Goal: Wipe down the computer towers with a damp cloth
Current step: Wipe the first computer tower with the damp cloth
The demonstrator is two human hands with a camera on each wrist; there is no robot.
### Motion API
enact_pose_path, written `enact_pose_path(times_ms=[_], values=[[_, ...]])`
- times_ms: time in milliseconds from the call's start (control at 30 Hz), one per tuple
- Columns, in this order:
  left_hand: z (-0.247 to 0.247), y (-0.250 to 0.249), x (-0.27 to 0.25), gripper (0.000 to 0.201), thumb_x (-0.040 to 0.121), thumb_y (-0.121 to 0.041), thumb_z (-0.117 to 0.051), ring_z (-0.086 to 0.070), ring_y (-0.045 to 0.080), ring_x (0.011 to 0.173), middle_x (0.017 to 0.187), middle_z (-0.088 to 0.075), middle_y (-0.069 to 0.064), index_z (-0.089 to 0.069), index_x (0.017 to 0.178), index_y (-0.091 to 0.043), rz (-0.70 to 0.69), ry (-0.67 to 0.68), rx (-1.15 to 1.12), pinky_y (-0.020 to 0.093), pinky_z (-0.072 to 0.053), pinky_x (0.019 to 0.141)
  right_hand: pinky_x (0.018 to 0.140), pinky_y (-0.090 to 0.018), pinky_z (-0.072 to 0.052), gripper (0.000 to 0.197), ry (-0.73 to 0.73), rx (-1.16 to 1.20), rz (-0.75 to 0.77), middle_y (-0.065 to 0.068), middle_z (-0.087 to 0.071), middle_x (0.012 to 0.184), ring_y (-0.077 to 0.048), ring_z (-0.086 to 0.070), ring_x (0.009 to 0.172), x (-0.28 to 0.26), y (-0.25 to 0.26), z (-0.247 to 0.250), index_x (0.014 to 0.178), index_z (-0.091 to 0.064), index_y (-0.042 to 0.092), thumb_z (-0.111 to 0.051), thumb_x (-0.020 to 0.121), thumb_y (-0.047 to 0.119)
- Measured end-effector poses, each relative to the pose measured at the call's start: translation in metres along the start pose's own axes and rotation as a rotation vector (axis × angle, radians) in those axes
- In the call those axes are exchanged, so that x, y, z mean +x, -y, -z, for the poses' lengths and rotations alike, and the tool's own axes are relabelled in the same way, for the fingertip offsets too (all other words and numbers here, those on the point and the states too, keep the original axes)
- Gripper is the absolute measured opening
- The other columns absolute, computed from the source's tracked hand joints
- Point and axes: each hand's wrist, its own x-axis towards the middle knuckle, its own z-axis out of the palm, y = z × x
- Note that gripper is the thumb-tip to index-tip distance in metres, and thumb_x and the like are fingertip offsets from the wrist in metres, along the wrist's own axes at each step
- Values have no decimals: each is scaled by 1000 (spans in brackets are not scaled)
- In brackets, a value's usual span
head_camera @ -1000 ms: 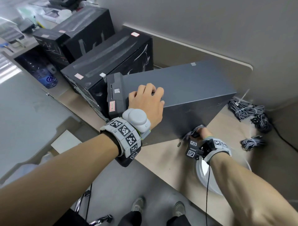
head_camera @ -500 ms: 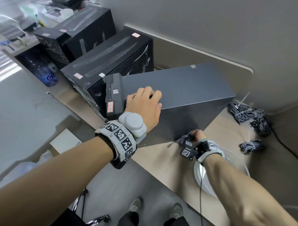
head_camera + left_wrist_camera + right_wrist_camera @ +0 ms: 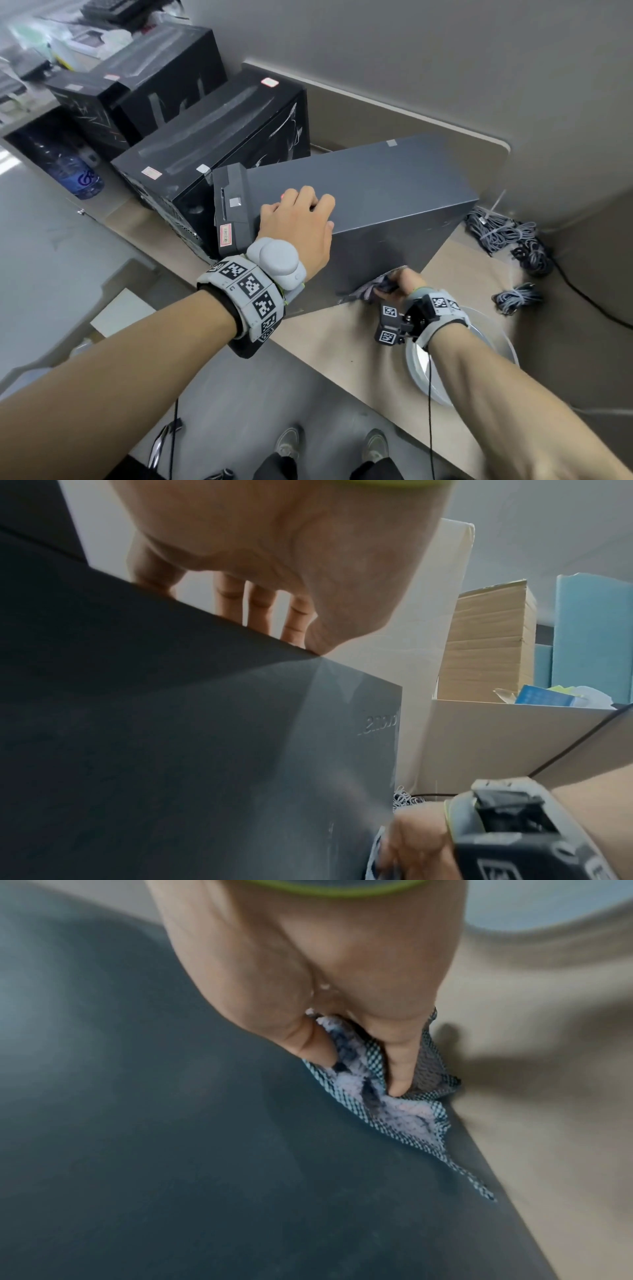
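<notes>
A grey computer tower (image 3: 370, 185) stands at an angle on the beige table (image 3: 342, 335). My left hand (image 3: 298, 222) rests on its top near the front end, fingers bent, tips pressing the top panel; the left wrist view shows those fingers (image 3: 260, 607) on the tower's top edge (image 3: 171, 750). My right hand (image 3: 400, 284) pinches a checked grey cloth (image 3: 371, 291) against the bottom of the near side panel. In the right wrist view thumb and forefinger (image 3: 397, 1069) bunch the cloth (image 3: 404, 1112) on the dark panel (image 3: 171, 1123).
Two black towers (image 3: 212, 147) (image 3: 144, 89) stand in a row behind and left. A white bowl (image 3: 496, 329) sits under my right forearm. Bundled grey cables (image 3: 507, 233) (image 3: 517, 298) lie at the right by the wall. A water bottle (image 3: 75, 171) stands far left.
My right hand has slid the cloth a little to the left along the bottom of the tower's side. The left hand stays on the tower's top.
</notes>
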Motion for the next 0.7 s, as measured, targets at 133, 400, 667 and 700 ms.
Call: enact_pose_path(times_ms=[133,400,667,700], values=[[2,1,1,17,93,-32,-43,-47,26,96,104,-48,1,-48,105,-21,-17,7,11,35,-30,66,81,-36,-56,21,-105,81,103,-9,-48,82,-20,-54,73,-22,36,30,77,-45,11,-44,93,-2],[7,6,0,20,95,-34,-41,-47,25,100,108,-48,0,-47,110,-22,-51,43,1,35,-30,66,46,-31,-52,16,-119,84,396,-11,-52,73,-20,-55,59,-104,69,12,86,-47,13,-56,89,0],[10,8,-3,20,96,-33,-40,-49,25,103,110,-49,0,-45,112,-23,-71,57,-2,34,-33,68,53,-27,-53,13,-284,103,605,-12,-57,78,-29,-58,77,-142,102,36,81,-54,12,-61,87,2],[10,8,-4,19,96,-33,-39,-49,25,104,110,-49,0,-45,112,-23,-71,58,0,34,-33,68,57,-27,-53,11,-249,26,544,-12,-58,80,-29,-59,82,-139,96,35,84,-56,11,-62,87,3]])
